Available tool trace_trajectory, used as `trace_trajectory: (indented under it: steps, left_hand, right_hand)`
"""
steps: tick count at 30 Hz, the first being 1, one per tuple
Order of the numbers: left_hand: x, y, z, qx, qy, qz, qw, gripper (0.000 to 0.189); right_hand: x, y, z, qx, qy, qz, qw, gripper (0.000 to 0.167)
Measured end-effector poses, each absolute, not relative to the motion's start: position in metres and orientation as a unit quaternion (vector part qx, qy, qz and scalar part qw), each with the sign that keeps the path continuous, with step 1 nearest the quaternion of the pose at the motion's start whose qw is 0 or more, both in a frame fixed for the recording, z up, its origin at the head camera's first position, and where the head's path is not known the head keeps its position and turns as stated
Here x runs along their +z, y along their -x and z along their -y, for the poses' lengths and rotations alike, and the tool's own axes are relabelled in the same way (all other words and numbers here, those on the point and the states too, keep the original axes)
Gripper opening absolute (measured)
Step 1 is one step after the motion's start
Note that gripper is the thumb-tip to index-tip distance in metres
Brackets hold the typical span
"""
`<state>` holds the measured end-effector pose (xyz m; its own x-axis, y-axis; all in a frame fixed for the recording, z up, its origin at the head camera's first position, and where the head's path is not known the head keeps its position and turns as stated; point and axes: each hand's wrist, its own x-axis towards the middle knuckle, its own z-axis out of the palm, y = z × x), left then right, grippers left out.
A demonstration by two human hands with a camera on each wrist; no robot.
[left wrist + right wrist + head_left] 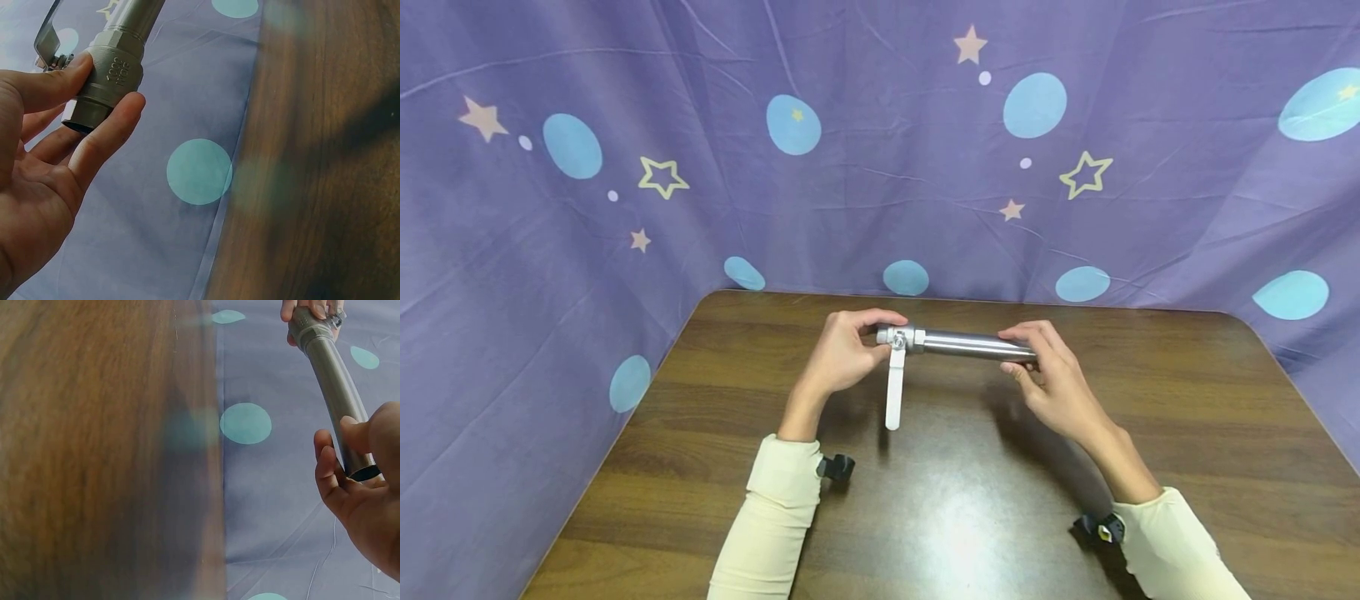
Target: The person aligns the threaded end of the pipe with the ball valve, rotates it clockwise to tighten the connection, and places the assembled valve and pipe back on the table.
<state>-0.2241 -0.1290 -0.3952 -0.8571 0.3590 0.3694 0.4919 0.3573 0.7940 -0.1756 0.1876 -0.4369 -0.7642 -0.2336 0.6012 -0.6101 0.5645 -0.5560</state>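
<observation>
A metal ball valve [898,337] is joined to the left end of a shiny steel pipe [962,344], and both are held up level above the table. My left hand [844,354] grips the valve body between thumb and fingers; raised lettering shows on that body [115,72] in the left wrist view. From the valve a long pale lever handle [895,390] points toward me. At the other end, my right hand [1056,387] pinches the pipe between thumb and fingers. The pipe's open round end [364,472] shows beside the right palm in the right wrist view.
The brown wooden table [700,492] lies under both hands, with a bright glare spot near its front. A purple curtain [880,167] with stars and blue dots hangs behind and along the sides. Each wrist wears a black camera mount [837,468].
</observation>
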Motion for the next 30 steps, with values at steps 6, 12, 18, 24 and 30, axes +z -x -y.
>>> trace_trajectory:
  steps: [6,12,18,24,30]
  left_hand:
    - [-0.3951,0.2236,0.129,-0.498,0.256,0.826,0.063,0.039]
    - [-0.3945,0.2239,0.1292,-0.491,0.258,0.83,0.062,0.038]
    - [-0.3942,0.2242,0.1288,-0.492,0.263,0.828,0.065,0.039]
    - [-0.3945,0.2237,0.1292,-0.479,0.262,0.835,0.068,0.039]
    - [-0.396,0.2226,0.1316,-0.467,0.26,0.843,0.05,0.039]
  right_hand:
    - [-0.4378,0.1764,-0.1882,0.394,-0.256,0.847,0.249,0.045]
    - [-0.4363,0.176,-0.1887,0.394,-0.25,0.851,0.241,0.046]
    - [-0.4339,0.1752,-0.189,0.383,-0.247,0.858,0.238,0.044]
    - [-0.434,0.1746,-0.1909,0.377,-0.238,0.868,0.217,0.041]
    - [-0.4348,0.1749,-0.1924,0.371,-0.236,0.876,0.198,0.041]
